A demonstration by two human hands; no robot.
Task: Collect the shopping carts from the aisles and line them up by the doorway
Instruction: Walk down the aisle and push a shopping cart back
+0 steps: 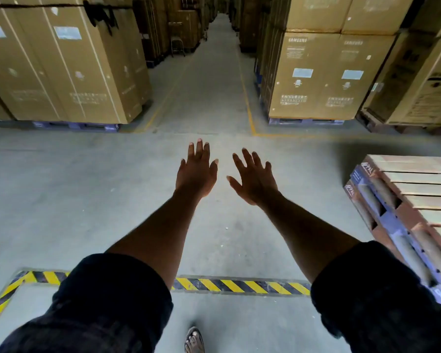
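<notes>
Both my arms reach forward over a grey concrete floor at the mouth of a warehouse aisle. My left hand [196, 173] is flat with fingers apart and holds nothing. My right hand [255, 178] is also spread and holds nothing. Far down the aisle on the left stands a small metal-framed cart or stand [177, 47]; it is too small to tell which. A second small wheeled shape [205, 34] shows farther back.
Tall stacks of cardboard boxes [61, 62] on pallets line the aisle's left side, and more boxes [316, 72] line the right. A stack of wooden pallets [413, 200] stands at my right. Yellow-black hazard tape [239, 285] crosses the floor near my feet.
</notes>
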